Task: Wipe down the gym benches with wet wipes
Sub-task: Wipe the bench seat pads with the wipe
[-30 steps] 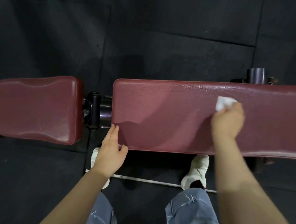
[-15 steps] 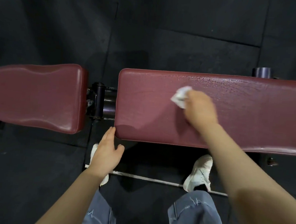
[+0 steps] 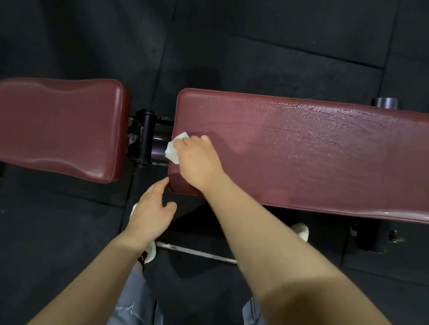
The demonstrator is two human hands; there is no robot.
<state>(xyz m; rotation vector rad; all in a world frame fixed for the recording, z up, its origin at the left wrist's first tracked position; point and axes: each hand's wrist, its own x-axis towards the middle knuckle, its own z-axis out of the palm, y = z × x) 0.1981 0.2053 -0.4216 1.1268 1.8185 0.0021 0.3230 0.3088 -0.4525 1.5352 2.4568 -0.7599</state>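
Note:
A dark red padded gym bench runs across the view in two parts: a long back pad [image 3: 309, 153] on the right and a shorter seat pad [image 3: 52, 124] on the left. My right hand [image 3: 199, 161] holds a crumpled white wet wipe [image 3: 174, 148] against the long pad's left end, where the wipe overhangs the edge. The long pad's far half glistens with moisture. My left hand [image 3: 152, 211] hovers with fingers straight just below the pad's near left corner, its fingertips close to it.
A black metal hinge [image 3: 147, 138] joins the two pads. Black rubber floor tiles [image 3: 241, 38] surround the bench. My white shoes [image 3: 301, 230] and jeans stand at the near side, over a white floor line. A dark cylindrical post [image 3: 385, 102] shows behind the long pad.
My right hand has swept the wipe leftward along the long pad, from its middle to its left end. My left hand has stayed by the near corner.

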